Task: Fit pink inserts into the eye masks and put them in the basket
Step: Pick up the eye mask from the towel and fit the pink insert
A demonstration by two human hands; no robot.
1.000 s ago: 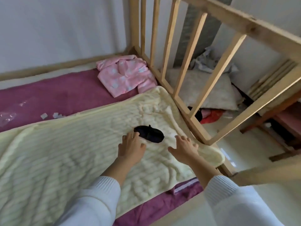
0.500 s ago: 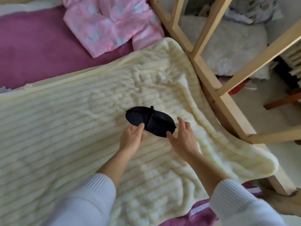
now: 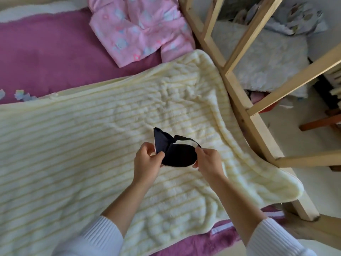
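Observation:
A black eye mask [image 3: 175, 152] with a thin black strap [image 3: 186, 139] is lifted just above the cream blanket [image 3: 92, 145]. My left hand [image 3: 147, 163] pinches its left half, which is bent upward and shows a pale pink edge. The mask's right end is pinched by my right hand [image 3: 208, 163], where the strap joins. No basket is in view.
A pink patterned garment [image 3: 140, 28] lies folded on the purple sheet [image 3: 46, 56] at the back. The wooden bed rail [image 3: 245, 108] runs along the right, with pillows and bedding [image 3: 267, 58] on the floor beyond. Small paper scraps [image 3: 22, 95] lie at far left.
The mask lay flat on the blanket with both hands reaching for it; now both hands have gripped its ends and lifted it, its left half bent up.

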